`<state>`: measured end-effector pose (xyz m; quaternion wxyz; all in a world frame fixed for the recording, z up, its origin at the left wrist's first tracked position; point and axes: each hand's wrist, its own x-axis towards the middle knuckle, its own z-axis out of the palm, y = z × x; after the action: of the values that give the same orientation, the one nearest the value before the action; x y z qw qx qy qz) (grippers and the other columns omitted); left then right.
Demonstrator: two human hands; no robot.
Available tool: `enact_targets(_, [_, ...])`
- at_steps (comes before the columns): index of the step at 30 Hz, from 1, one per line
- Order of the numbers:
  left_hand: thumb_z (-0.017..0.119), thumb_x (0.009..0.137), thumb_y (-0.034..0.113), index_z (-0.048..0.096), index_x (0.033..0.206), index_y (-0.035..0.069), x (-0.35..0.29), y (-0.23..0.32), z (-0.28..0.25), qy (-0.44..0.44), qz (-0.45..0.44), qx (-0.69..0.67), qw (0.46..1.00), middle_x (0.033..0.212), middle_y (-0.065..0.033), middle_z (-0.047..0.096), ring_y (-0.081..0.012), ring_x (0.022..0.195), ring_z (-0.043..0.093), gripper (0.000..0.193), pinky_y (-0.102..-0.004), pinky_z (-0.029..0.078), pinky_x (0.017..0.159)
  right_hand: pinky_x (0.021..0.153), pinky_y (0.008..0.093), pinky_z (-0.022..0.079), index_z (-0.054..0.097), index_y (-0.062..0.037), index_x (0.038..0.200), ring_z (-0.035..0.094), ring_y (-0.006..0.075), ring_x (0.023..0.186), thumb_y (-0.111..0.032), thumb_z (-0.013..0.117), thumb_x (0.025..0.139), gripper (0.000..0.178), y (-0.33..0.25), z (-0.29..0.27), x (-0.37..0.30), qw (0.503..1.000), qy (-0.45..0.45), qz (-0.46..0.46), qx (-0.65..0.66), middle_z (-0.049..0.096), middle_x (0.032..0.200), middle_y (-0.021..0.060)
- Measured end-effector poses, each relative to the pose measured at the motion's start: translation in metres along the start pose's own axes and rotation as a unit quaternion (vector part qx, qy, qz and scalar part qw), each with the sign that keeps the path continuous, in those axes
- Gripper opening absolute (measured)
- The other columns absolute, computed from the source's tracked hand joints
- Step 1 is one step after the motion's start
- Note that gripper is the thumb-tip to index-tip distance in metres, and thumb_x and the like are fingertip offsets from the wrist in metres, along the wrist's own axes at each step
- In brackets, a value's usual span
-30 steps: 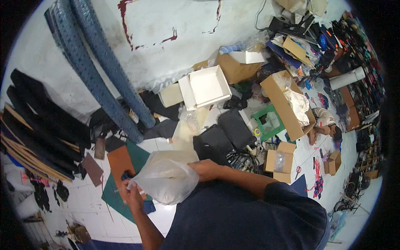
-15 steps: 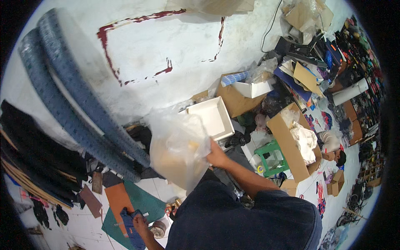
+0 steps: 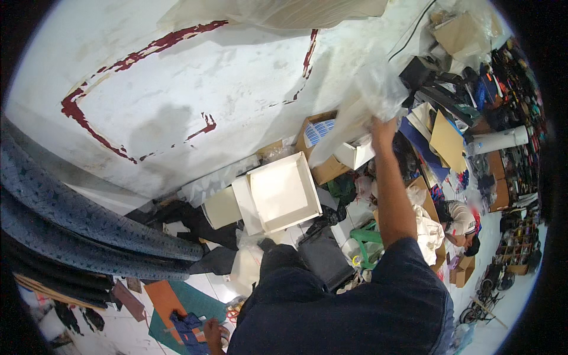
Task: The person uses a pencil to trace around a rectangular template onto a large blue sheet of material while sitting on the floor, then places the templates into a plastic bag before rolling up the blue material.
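My right arm reaches far and to the right. With its fingers closed, my right hand (image 3: 384,129) grips a translucent plastic bag (image 3: 383,92), which trails down to the left. Behind it are a cardboard box (image 3: 331,171) and a small white box (image 3: 358,152). Nearer the middle lies a shallow white box (image 3: 285,195), its inside bare. A pale plastic-looking bundle (image 3: 245,271) rests beside my dark clothing. My left hand does not show. At the lower left, what appears to be another person's hand (image 3: 213,332) is beside dark blue cloth (image 3: 188,328).
Patterned blue rolls (image 3: 100,236) lean across the left. On the floor are a green mat (image 3: 204,303), a black flat case (image 3: 325,257) and a green stool (image 3: 368,241). A person (image 3: 460,225) sits at the right, near piled folders (image 3: 444,142).
My right hand has carried the plastic bag far and rightward, uncovering the shallow white box. The other person's hand now sits right of the blue cloth. My view has shifted.
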<state>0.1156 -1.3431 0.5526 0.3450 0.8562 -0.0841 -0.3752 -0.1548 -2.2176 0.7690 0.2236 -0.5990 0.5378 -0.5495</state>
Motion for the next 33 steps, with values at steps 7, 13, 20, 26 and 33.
enact_targets(7, [0.061, 0.092, 0.025, 0.064, 0.102, -0.002, -0.003, 0.031, -0.03, 0.136, -0.076, -0.077, 0.985, 0.084, -0.0046, 0.06, -0.0151, 0.067, 0.056, 0.028, -0.0321, 0.047, 0.059, 0.101, 0.0395, 0.043, 0.047, 0.0002, 0.132, 0.057, 0.0342, 0.118, -0.008, 0.064, 0.08, 0.056, 0.056, 0.035, 0.116, 0.99, 0.132, 0.01, -0.056, 0.058, 0.128, 0.0197])
enact_targets(13, [0.065, 0.092, 0.03, 0.061, 0.111, 0.003, -0.008, 0.064, -0.003, 0.028, -0.136, -0.049, 0.989, 0.103, -0.0139, 0.061, -0.0261, 0.087, 0.06, 0.033, -0.0432, 0.049, 0.073, 0.099, 0.0464, 0.046, 0.05, 0.0011, 0.124, 0.056, 0.0428, 0.116, -0.016, 0.07, 0.081, 0.05, 0.204, -0.027, 0.167, 0.891, 0.133, -0.149, -0.408, 0.058, 0.126, 0.0237])
enact_targets(20, [0.063, 0.089, 0.031, 0.064, 0.079, 0.0, -0.032, 0.093, -0.005, 0.019, -0.108, 0.09, 0.99, 0.067, -0.0095, 0.061, -0.0204, 0.059, 0.058, 0.033, -0.0365, 0.045, 0.054, 0.079, 0.0411, 0.048, 0.071, -0.0102, 0.11, 0.063, 0.0273, 0.102, -0.043, 0.053, 0.092, 0.042, 0.251, 0.015, 0.145, 0.646, -0.054, -0.016, -0.761, 0.067, 0.115, 0.0103])
enact_targets(26, [0.065, 0.09, 0.031, 0.064, 0.113, 0.001, -0.052, 0.099, -0.015, 0.127, -0.096, 0.091, 0.983, 0.109, -0.0199, 0.067, -0.0355, 0.104, 0.064, 0.038, -0.0454, 0.05, 0.089, 0.073, 0.0398, 0.049, 0.068, -0.0088, 0.112, 0.062, 0.0261, 0.093, -0.041, 0.056, 0.092, 0.04, 0.25, 0.105, 0.013, 0.802, -0.192, -0.032, -0.564, 0.067, 0.11, 0.0105])
enact_targets(33, [0.07, 0.087, 0.038, 0.068, 0.106, 0.001, -0.051, 0.136, 0.019, 0.236, -0.092, -0.002, 0.967, 0.102, -0.0158, 0.069, -0.0288, 0.095, 0.066, 0.042, -0.0387, 0.051, 0.085, 0.065, 0.0384, 0.05, 0.064, -0.0072, 0.115, 0.06, 0.0247, 0.082, -0.038, 0.059, 0.093, 0.038, 0.209, 0.15, -0.081, 0.832, -0.253, -0.149, -0.471, 0.066, 0.105, 0.0107])
